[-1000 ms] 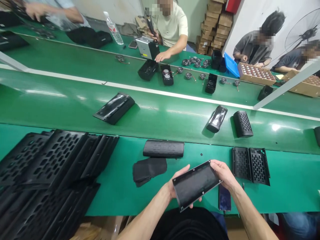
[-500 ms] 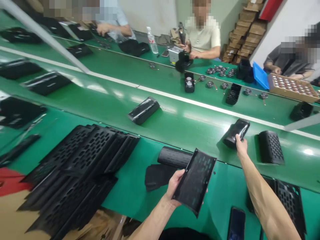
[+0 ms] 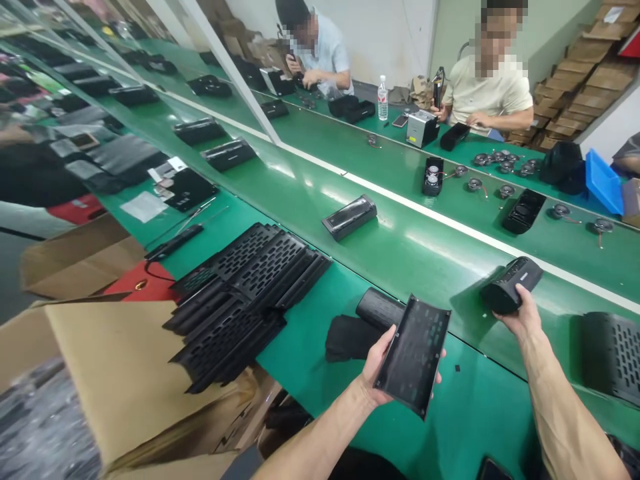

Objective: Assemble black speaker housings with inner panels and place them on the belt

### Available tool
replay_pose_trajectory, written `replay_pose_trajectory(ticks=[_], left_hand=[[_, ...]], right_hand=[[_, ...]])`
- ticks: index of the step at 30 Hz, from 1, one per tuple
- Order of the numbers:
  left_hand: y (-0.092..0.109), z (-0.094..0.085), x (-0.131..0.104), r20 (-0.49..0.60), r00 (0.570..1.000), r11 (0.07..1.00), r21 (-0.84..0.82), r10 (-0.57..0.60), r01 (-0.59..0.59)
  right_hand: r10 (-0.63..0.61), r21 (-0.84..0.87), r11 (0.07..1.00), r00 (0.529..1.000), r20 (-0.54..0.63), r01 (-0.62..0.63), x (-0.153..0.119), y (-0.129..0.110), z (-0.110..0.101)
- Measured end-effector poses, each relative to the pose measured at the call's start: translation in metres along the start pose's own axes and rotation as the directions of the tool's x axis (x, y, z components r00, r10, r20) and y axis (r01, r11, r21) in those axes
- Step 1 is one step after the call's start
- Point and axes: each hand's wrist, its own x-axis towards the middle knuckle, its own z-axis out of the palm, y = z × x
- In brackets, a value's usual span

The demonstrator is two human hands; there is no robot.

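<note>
My left hand [image 3: 376, 377] is closed around a curved black speaker grille [image 3: 414, 360], its hollow inner side facing up and its slots showing through. My right hand [image 3: 525, 317] grips a black speaker housing [image 3: 513, 283] over the green belt, fingers under its near end and thumb on its side. Behind the held grille lies another rounded black piece [image 3: 379, 308], partly covered by it. A dark cloth-like item [image 3: 345, 339] rests beside that piece. To the left, several slotted grilles [image 3: 260, 267] are stacked in overlapping rows.
On the belt [image 3: 295, 190] stand a glossy black housing [image 3: 350, 217] and a slotted one [image 3: 610, 353] at right. Loose speaker drivers [image 3: 475, 185] lie across the line, where two people work. An open cardboard box [image 3: 110, 373] stands at lower left; a phone [image 3: 493, 469] lies near me.
My view has swung left. The housing in my right hand has turned, so its glossy face no longer shows and a rounded side does. My left hand still holds the grille.
</note>
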Motion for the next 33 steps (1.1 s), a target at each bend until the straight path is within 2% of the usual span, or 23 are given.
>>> replay_pose_trajectory(ticks=[3, 5, 7, 9, 13, 15, 19, 23, 27, 33], left_hand=[[-0.003, 0.000, -0.003, 0.015, 1.000, 1.000, 0.000, 0.018, -0.018], [-0.004, 0.001, -0.005, 0.029, 0.999, 0.999, 0.020, 0.034, -0.035], [-0.007, 0.002, -0.007, 0.053, 0.998, 0.998, 0.049, 0.038, -0.040], [-0.012, 0.002, -0.008, 0.084, 0.996, 0.996, 0.079, 0.039, -0.046], [-0.024, -0.001, -0.008, 0.142, 0.989, 0.990, 0.131, 0.034, -0.053], [-0.030, -0.001, -0.008, 0.161, 0.986, 0.986, 0.147, 0.052, -0.076], [-0.039, 0.008, -0.008, 0.224, 0.972, 0.978, 0.173, 0.075, -0.115], [-0.045, 0.023, -0.010, 0.276, 0.957, 0.967, 0.207, 0.088, -0.148], [-0.051, 0.030, -0.011, 0.290, 0.947, 0.960, 0.195, 0.139, -0.201], [-0.056, 0.034, -0.009, 0.296, 0.941, 0.955, 0.192, 0.166, -0.228]], right_hand=[[0.000, 0.212, 0.977, 0.995, 0.100, -0.021, -0.056, -0.013, -0.017], [-0.125, 0.305, 0.949, 0.985, 0.116, 0.084, -0.104, -0.017, -0.034], [-0.191, 0.319, 0.936, 0.976, 0.100, 0.151, -0.151, -0.017, -0.055], [-0.181, 0.266, 0.952, 0.979, 0.098, 0.150, -0.189, -0.015, -0.078], [-0.187, 0.021, 0.982, 0.980, 0.062, 0.186, -0.247, -0.016, -0.115], [-0.201, -0.105, 0.971, 0.970, 0.136, 0.216, -0.275, -0.023, -0.121], [-0.255, -0.372, 0.862, 0.928, 0.271, 0.345, -0.334, -0.048, -0.104], [-0.290, -0.499, 0.745, 0.888, 0.356, 0.443, -0.373, -0.060, -0.078], [-0.314, -0.578, 0.612, 0.837, 0.448, 0.540, -0.383, -0.054, -0.065], [-0.370, -0.614, 0.420, 0.744, 0.556, 0.668, -0.373, -0.043, -0.058]])
